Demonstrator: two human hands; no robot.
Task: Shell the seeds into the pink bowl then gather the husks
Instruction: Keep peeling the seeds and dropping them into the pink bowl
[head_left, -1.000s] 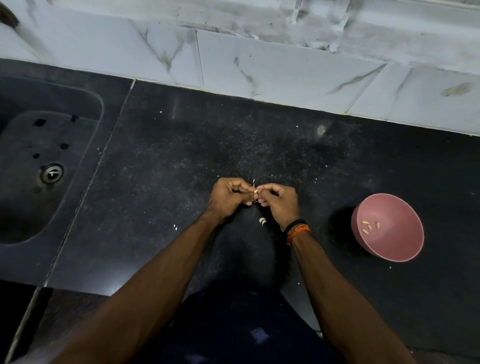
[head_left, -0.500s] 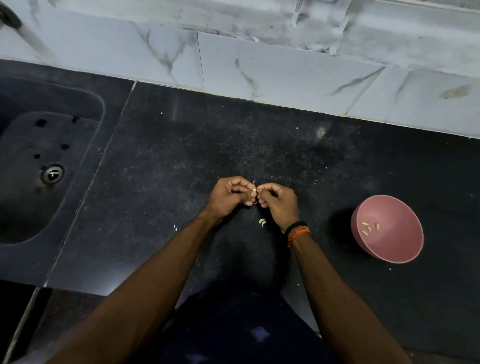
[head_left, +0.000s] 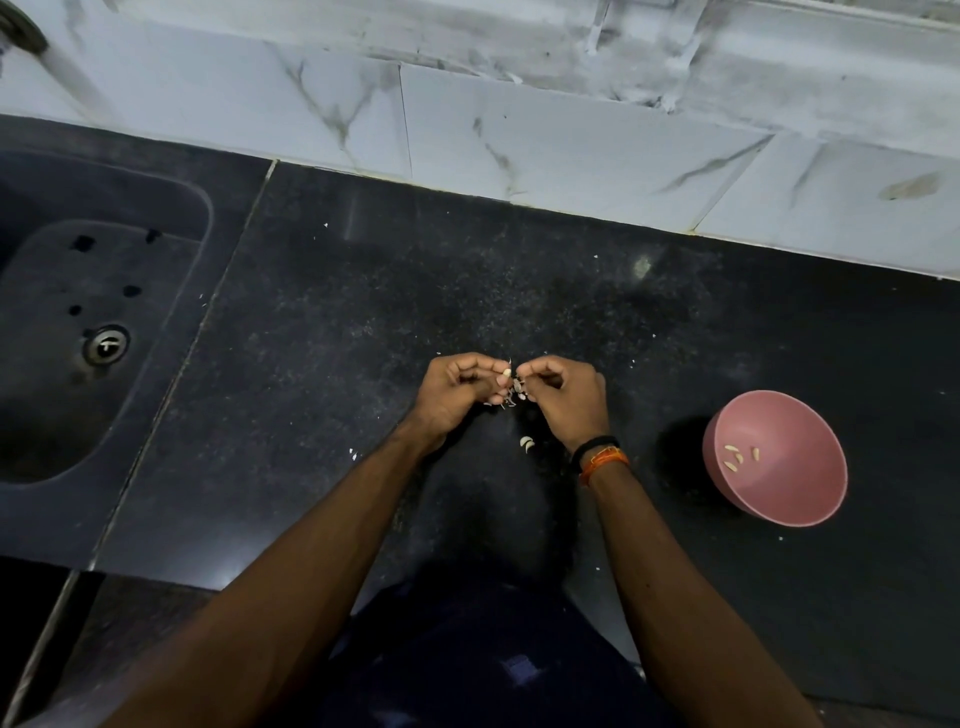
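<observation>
My left hand (head_left: 457, 395) and my right hand (head_left: 566, 400) meet fingertip to fingertip above the black counter (head_left: 337, 364). Between them they pinch a small pale seed (head_left: 515, 385); thin husk bits hang just below the fingertips. Two whitish husk pieces (head_left: 527, 443) lie on the counter under my right wrist. The pink bowl (head_left: 779, 499) stands on the counter to the right of my right hand, with several shelled seeds (head_left: 737, 457) inside it.
A dark sink (head_left: 47, 426) with a metal drain (head_left: 106, 344) is sunk into the counter at the left. Marbled white wall tiles (head_left: 519, 135) run along the back. Small white flecks dot the counter. The counter's front edge is near my body.
Both hands stay together in the same spot, working the seed. Husk bits now show hanging below the fingertips. The bowl and the husks on the counter have not moved.
</observation>
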